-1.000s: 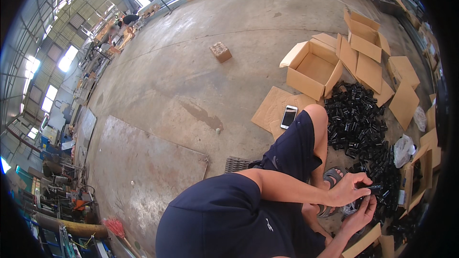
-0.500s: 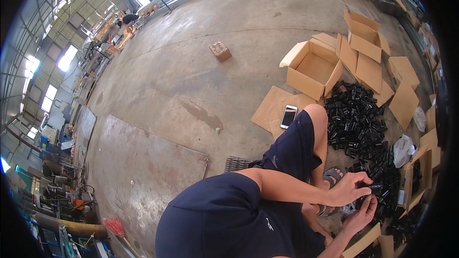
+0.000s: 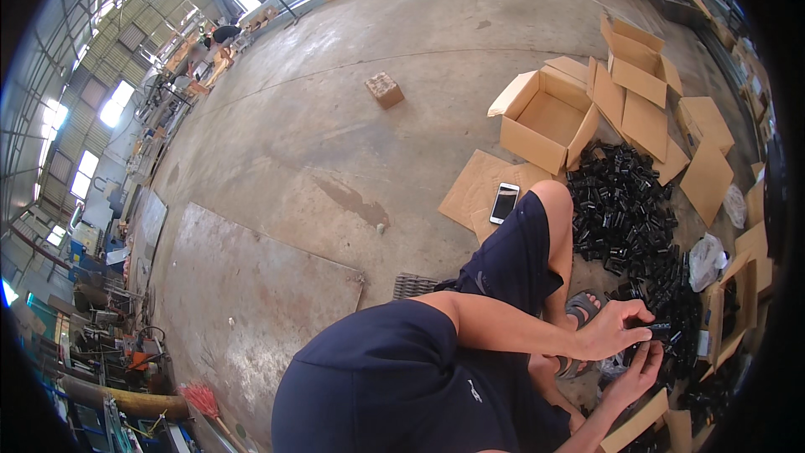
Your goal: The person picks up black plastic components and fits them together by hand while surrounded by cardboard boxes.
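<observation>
Head view looks down past a dark blue shirt and shorts to both hands, low at the right of the picture, just above a heap of small black parts (image 3: 625,201) spread over the concrete floor (image 3: 335,134). Left hand (image 3: 610,329) comes in over the knee, its fingers (image 3: 639,312) curled together and pinched on one small black piece (image 3: 658,329). That piece lies roughly level, its long axis running left to right across the picture, sticking out to the right of the fingertips. Right hand (image 3: 636,376) sits just below it, palm turned up, fingers loosely apart and cupped beneath; whether they touch the piece I cannot tell, since it is small and dark against the pile. So the left hand has the piece, the right is just underneath, and the rest of the black parts lie beyond and to the right of both hands. A sandalled foot (image 3: 579,310) rests just left of the hands. Further up, an open cardboard box (image 3: 545,122) stands beside the heap, flattened cardboard sheets (image 3: 650,117) lie around it, and a phone (image 3: 504,202) rests on a cardboard piece near the knee.
</observation>
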`<state>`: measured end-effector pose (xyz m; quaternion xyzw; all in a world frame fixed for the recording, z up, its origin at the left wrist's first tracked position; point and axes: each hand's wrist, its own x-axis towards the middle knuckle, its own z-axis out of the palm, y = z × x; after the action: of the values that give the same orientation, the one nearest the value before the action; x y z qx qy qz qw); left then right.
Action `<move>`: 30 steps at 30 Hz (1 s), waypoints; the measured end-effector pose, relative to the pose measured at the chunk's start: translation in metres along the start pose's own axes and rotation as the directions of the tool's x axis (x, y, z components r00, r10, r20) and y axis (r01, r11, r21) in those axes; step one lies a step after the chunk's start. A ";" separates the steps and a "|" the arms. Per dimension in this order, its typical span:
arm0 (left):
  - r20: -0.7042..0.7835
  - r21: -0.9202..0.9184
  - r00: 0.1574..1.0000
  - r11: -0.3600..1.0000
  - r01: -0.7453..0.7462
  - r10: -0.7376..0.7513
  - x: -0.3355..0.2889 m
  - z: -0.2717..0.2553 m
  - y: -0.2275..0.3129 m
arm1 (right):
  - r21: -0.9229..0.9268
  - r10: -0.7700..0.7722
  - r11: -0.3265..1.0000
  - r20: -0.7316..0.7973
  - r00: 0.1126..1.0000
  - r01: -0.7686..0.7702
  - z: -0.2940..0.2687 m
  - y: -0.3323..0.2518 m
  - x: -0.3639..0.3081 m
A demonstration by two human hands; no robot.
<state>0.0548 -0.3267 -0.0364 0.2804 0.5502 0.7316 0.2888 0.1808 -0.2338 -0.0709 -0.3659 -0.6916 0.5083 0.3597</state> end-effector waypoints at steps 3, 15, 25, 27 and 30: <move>0.003 0.001 1.000 1.000 -0.006 0.006 0.000 0.000 -0.001 | 0.066 0.060 0.996 0.053 0.997 -0.064 -0.004 0.000 0.001; 0.001 0.008 0.999 0.999 0.052 -0.052 -0.001 -0.002 0.002 | 0.035 0.025 0.999 0.082 0.996 -0.028 -0.004 -0.001 0.000; 0.002 -0.036 0.999 0.999 0.036 -0.036 -0.002 -0.002 0.001 | 0.107 0.031 0.994 0.003 1.000 -0.031 0.004 -0.004 -0.003; 0.008 -0.043 0.999 0.998 0.050 -0.050 -0.003 -0.002 0.005 | 0.050 0.015 0.999 0.075 0.997 -0.018 -0.001 -0.007 -0.001; 0.012 -0.035 0.998 0.998 0.060 -0.060 -0.003 -0.003 0.005 | 0.051 0.012 0.999 0.106 0.994 -0.017 -0.005 -0.006 0.001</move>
<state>0.0541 -0.3317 -0.0321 0.2627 0.5438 0.7306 0.3186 0.1837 -0.2320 -0.0642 -0.3341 -0.6936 0.5472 0.3284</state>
